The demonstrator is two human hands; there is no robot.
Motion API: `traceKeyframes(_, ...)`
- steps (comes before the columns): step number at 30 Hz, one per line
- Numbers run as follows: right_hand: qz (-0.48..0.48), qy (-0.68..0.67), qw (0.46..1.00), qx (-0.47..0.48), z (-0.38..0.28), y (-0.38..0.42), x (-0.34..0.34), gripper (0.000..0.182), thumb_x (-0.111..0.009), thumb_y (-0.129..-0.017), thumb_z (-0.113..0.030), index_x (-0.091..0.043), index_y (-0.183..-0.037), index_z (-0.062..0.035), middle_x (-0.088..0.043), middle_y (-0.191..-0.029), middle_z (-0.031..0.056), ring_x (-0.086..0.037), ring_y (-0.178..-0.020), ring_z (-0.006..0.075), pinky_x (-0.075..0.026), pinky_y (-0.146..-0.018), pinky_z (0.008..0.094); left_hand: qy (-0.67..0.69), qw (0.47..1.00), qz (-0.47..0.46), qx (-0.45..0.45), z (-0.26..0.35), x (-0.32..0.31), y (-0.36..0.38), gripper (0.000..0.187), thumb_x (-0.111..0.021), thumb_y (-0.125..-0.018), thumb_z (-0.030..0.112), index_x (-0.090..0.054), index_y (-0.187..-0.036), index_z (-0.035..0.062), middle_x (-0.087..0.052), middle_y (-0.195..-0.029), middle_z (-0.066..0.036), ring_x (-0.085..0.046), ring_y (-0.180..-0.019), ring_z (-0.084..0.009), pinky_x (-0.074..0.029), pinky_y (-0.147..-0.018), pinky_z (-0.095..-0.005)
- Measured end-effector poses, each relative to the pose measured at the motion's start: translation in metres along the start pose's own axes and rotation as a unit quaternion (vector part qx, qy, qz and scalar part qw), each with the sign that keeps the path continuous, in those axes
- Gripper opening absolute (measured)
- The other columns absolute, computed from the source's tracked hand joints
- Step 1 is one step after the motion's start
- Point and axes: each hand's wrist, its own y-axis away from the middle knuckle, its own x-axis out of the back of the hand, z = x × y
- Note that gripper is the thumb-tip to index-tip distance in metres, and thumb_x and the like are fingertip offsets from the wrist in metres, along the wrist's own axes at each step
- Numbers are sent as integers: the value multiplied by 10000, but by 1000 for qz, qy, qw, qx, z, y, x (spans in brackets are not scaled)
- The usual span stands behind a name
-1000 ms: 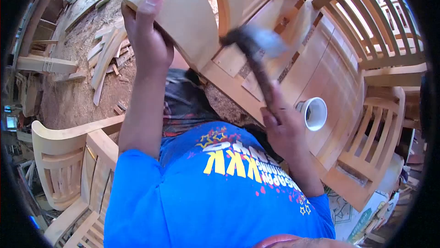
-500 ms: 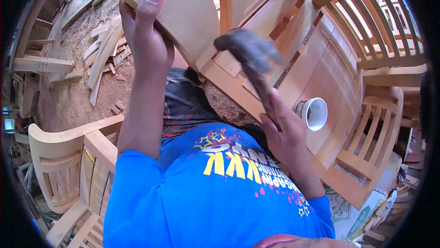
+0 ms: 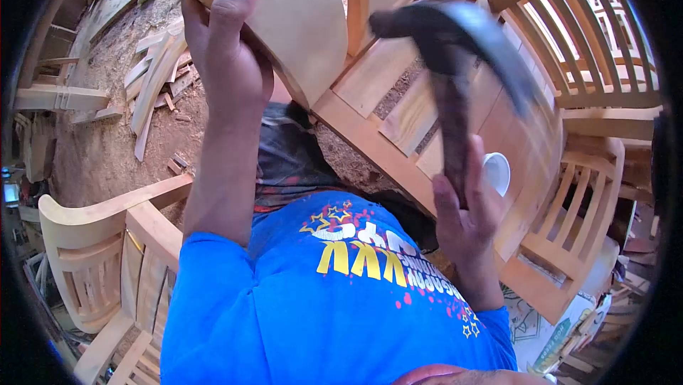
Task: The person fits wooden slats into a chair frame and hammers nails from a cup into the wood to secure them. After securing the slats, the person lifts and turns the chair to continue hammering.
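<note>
My left hand (image 3: 229, 51) grips the edge of a broad, smooth wooden armrest (image 3: 292, 19), its thumb lying on top and its fingers hidden beneath. In my right hand (image 3: 469, 214) is a claw hammer (image 3: 452, 93), held by the handle with its dark head raised and smeared by motion. The armrest belongs to a slatted wooden bench (image 3: 370, 140) in front of me. A white cup (image 3: 496, 174) stands on the bench seat, partly hidden behind my right hand.
A wooden chair (image 3: 82, 264) stands at lower left. Wood offcuts (image 3: 156, 79) lie on the sawdust-covered floor further up. Slatted furniture (image 3: 569, 36) fills the upper right, with another slatted piece (image 3: 573, 207) below it. A printed carton (image 3: 548, 335) sits at lower right.
The hammer has swung up and to the right, away from the armrest, and my right hand has shifted right, covering part of the cup. My left hand keeps its hold on the armrest.
</note>
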Motion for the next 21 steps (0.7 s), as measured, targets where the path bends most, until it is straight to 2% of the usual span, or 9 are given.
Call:
traceKeyframes(3, 33, -13, 998, 44, 19, 19, -12, 709, -751, -924, -48, -450, -1564, -20, -720, -1172, 266, -753, -961, 387, -605, -850, 434, -5, 999, 32, -1, 0, -2, 3, 564, -697, -929, 254, -526, -1404, 3, -650, -1261, -128, -652, -1162, -248, -525, -1018, -406)
traceKeyframes(5, -40, 52, 995, 72, 29, 10, -24, 737, -742, -934, -58, -416, -1596, -70, -733, -1095, 224, -748, -907, 382, -608, -795, 445, -11, 999, 29, -10, 0, -2, 1, 551, -695, -933, 258, -532, -1398, 11, -649, -1262, -127, -651, -1163, -249, -526, -1017, -408)
traceKeyframes(7, -197, 101, 971, -88, 27, 11, -35, 702, -702, -978, -131, -428, -1610, -268, -620, -813, 142, -664, -709, 396, -539, -657, 502, -17, 999, 30, 1, 1, -1, 4, 540, -694, -936, 260, -536, -1390, 16, -648, -1261, -127, -650, -1164, -247, -528, -1012, -406)
traceKeyframes(9, -194, 110, 970, -100, 20, -1, -32, 687, -703, -979, -144, -441, -1603, -260, -663, -861, 168, -680, -752, 419, -555, -682, 488, -19, 999, 39, 11, 3, -1, 3, 531, -695, -938, 260, -537, -1383, 17, -649, -1257, -126, -650, -1164, -245, -532, -1003, -401)
traceKeyframes(15, -133, -93, 962, -221, 31, 9, -21, 644, -689, -1011, -150, -441, -1605, -153, -693, -918, 158, -688, -752, 198, -544, -691, 370, -91, 994, 61, 8, 8, 3, 6, 553, -749, -916, 204, -523, -1379, 4, -644, -1247, -112, -654, -1121, -215, -539, -977, -371)
traceKeyframes(16, -128, -126, 941, -286, 34, 12, -10, 623, -682, -1021, -154, -447, -1594, -86, -661, -900, 79, -607, -749, 95, -513, -668, 303, -222, 970, 91, -43, 17, -3, 14, 558, -757, -922, 157, -507, -1395, -3, -618, -1295, -128, -620, -1168, -219, -512, -1015, -360)
traceKeyframes(18, -51, -186, 922, -335, 31, 10, 11, 658, -696, -988, -137, -448, -1592, -53, -598, -849, -30, -542, -669, 50, -442, -568, 219, -434, 837, 62, -327, 28, -8, 33, 651, -757, -897, 48, -416, -1448, -20, -514, -1406, -204, -538, -1270, -305, -456, -1086, -410)
traceKeyframes(19, 8, -230, 897, -377, 31, 9, 21, 691, -710, -965, -131, -443, -1598, -63, -588, -835, -26, -521, -614, 57, -430, -516, 238, -406, 819, 15, -405, 35, -9, 42, 595, -761, -886, 61, -472, -1402, -6, -561, -1353, -208, -577, -1227, -328, -480, -1057, -430)
traceKeyframes(21, 163, -320, 865, -350, 32, 6, 33, 712, -746, -958, -178, -441, -1575, 5, -633, -831, -10, -533, -600, 57, -432, -494, 227, -252, 886, -249, -299, 34, -18, 67, 488, -767, -862, 87, -582, -1309, 22, -656, -1248, -214, -654, -1142, -375, -528, -999, -468)
